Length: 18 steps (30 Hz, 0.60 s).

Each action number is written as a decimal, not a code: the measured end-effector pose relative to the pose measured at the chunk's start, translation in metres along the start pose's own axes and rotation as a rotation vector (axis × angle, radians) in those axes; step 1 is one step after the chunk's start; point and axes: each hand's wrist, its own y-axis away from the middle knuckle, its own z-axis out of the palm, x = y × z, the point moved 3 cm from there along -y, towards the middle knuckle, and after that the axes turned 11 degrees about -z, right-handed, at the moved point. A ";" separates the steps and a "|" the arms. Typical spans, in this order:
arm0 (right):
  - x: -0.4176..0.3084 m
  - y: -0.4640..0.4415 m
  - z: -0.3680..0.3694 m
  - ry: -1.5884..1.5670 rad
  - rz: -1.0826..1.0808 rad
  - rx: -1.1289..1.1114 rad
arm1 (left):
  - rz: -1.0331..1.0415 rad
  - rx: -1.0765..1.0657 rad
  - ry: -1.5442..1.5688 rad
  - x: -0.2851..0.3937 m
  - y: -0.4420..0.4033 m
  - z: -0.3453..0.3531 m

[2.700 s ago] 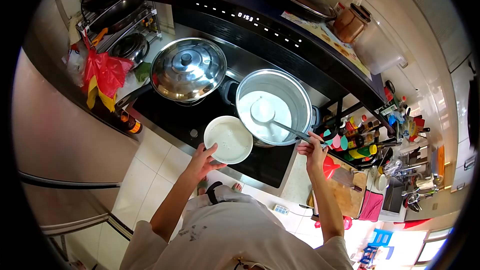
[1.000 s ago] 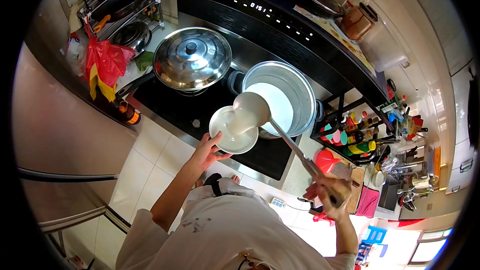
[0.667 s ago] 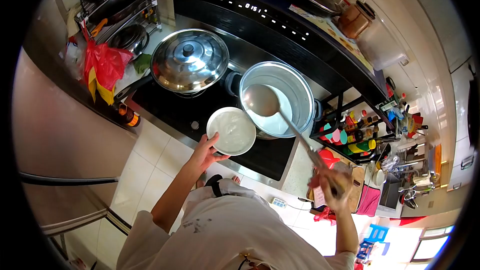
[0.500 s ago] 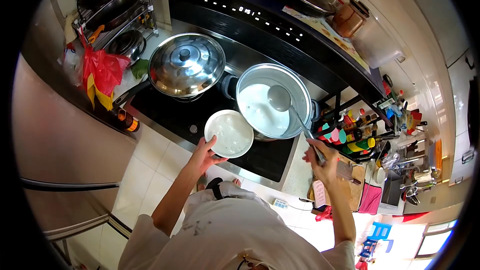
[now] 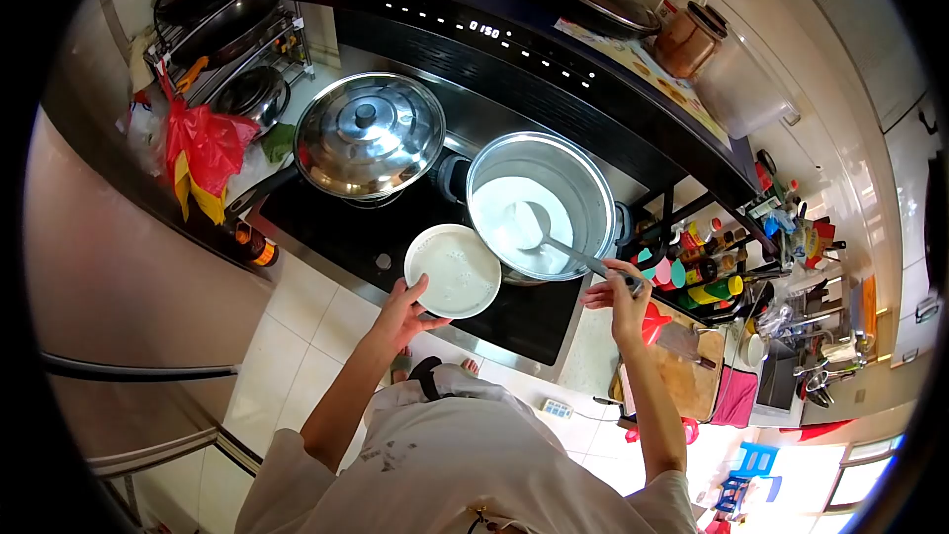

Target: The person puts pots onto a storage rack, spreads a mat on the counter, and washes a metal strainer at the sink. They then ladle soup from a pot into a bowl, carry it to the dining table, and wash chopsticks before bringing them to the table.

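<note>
Left grip [image 5: 401, 314]: one bowl [image 5: 453, 272]; right grip [image 5: 623, 303]: one ladle [image 5: 579, 256]

Stockpot [image 5: 583, 190]: bare metal, smooth satin inner wall, bright rim. Ladle [image 5: 574, 253]: grey metal, smooth, dull sheen. Bowl [image 5: 463, 313]: smooth, white, glazed-looking; ceramic or plastic cannot be determined. Wok lid [image 5: 400, 146]: metal, polished to a mirror-like finish. Cooktop [image 5: 316, 224]: black, glass-like, glossy, edged with metal trim [image 5: 504, 357]. Range hood [image 5: 643, 124]: smooth, glossy black front. Carrier bag [image 5: 203, 141]: thin red plastic, creased, shiny. Funnel [image 5: 652, 322]: red plastic, smooth. Cutting board [image 5: 692, 386]: wood, matt. T-shirt [image 5: 484, 465]: light cloth, matt, softly folded. Floor tiles [image 5: 301, 336]: smooth, glossy.
</note>
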 end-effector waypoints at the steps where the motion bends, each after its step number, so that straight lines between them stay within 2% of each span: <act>1: -0.003 0.002 -0.003 -0.026 0.031 0.056 | 0.003 -0.007 0.000 0.000 0.000 0.000; 4: -0.007 0.005 -0.017 -0.071 0.097 0.195 | -0.001 -0.007 0.002 0.002 0.001 0.001; 14: -0.091 0.055 -0.023 -0.073 0.034 0.178 | -0.016 -0.011 0.008 -0.001 -0.001 -0.001; 18: -0.100 0.065 -0.020 -0.114 0.044 0.144 | -0.007 -0.025 -0.006 0.000 -0.001 -0.001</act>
